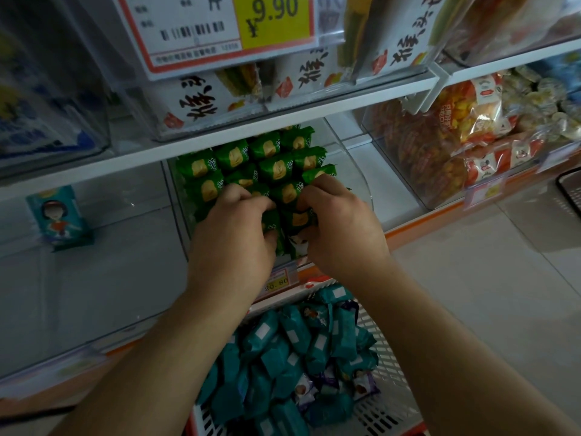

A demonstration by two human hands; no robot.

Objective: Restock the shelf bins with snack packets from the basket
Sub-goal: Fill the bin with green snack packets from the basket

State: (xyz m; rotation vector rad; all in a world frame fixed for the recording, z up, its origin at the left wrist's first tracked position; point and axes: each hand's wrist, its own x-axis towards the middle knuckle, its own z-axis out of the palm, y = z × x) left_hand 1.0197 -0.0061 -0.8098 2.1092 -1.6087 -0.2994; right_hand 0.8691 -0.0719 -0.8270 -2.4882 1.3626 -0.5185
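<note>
1. Left hand (234,228): fingers curled down over the front row of green packets (276,166), thumb tucked against one packet at the near edge of the bin; it grips that packet.
2. Right hand (341,221): fingers bent and pinching the top of a green packet just beside the left hand, thumb low on a packet whose face shows a pale printed figure. The two hands nearly touch.
3. Green packets: glossy film wrappers, pillow-shaped with crimped ends, each with a yellow-tan printed panel. They stand packed in tidy rows inside a clear bin (355,171) on the middle shelf level.
4. Clear bin: transparent rigid plastic with a curved right wall, open at the front.
5. Basket (382,401): white perforated plastic, on the floor below the forearms, close against the shelf base. It holds a loose heap of teal packets (292,350) with white label patches, plus a few purple-and-white ones (361,383).
6. Left bin (94,278): clear plastic, holding a single teal carton-like packet (58,218) with a cartoon figure, standing upright.
7. Right bin (405,171): clear, stacked with orange and red bagged snacks.
8. Upper shelf: white boxes with black brush lettering behind a price card (229,23) reading 9.90.
9. A small price tag (276,283) on the shelf edge is partly covered by the left wrist.
10. Floor (490,294): pale smooth tile.
</note>
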